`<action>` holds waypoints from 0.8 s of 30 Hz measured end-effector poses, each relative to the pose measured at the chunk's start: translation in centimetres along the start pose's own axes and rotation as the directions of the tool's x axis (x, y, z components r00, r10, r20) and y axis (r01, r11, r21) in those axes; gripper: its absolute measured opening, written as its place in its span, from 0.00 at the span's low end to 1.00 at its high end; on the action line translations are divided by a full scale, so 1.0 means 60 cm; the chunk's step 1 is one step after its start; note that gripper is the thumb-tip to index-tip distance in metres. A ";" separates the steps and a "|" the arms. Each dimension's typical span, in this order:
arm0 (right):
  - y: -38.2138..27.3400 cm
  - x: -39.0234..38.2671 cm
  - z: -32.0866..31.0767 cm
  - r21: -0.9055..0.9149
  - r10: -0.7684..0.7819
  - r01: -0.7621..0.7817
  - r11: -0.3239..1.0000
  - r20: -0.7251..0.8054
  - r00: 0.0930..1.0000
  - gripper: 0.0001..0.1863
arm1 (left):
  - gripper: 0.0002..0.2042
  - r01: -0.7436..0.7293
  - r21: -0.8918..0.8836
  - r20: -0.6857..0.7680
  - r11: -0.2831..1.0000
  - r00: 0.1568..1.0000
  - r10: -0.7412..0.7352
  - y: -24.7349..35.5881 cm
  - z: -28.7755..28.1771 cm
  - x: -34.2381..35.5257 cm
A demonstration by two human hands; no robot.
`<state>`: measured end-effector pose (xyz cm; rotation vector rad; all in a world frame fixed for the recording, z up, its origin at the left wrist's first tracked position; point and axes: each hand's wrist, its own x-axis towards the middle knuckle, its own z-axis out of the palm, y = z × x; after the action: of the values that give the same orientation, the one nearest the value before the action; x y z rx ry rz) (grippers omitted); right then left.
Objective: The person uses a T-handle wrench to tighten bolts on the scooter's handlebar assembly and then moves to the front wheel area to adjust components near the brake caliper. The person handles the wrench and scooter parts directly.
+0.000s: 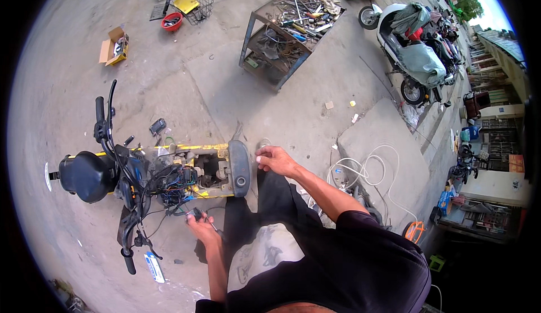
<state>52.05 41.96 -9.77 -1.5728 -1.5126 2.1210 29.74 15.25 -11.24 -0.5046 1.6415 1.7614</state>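
A small dark part (195, 214) sits in the curled fingers of the left hand (205, 229), just beside the exposed wiring (176, 184) of a yellow-framed scooter (147, 172). The right hand (274, 161) is near the scooter's grey tail (240, 166), fingers bent; whether it grips anything, I cannot tell. Beyond stands a metal cart (294, 70) heaped with tools (304, 17).

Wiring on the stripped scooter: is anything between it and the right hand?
Yes: the grey end piece stands just left of the right hand, with the open compartment beyond it, before the wiring. From the left hand, which holds a small dark part, nothing visible blocks the wiring.
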 end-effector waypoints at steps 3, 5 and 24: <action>-0.050 0.076 -0.156 0.038 -0.015 0.022 0.999 -0.179 0.984 0.22 | 0.20 -0.021 -0.037 -0.059 0.999 0.998 0.019 -0.006 0.014 -0.006; -0.075 0.147 -0.256 0.090 -0.051 0.075 0.993 -0.246 0.968 0.22 | 0.21 -0.064 -0.056 -0.092 0.996 0.994 0.058 -0.020 0.005 0.006; -0.296 0.868 -0.853 -0.824 -0.599 -0.135 0.550 -0.502 0.624 0.16 | 0.27 -0.024 0.182 -0.431 0.983 0.897 0.102 -0.024 -0.042 0.000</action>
<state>59.40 113.92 -30.12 -1.8644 -2.2254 0.2998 30.31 12.79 -12.62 -0.8209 2.1219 1.6066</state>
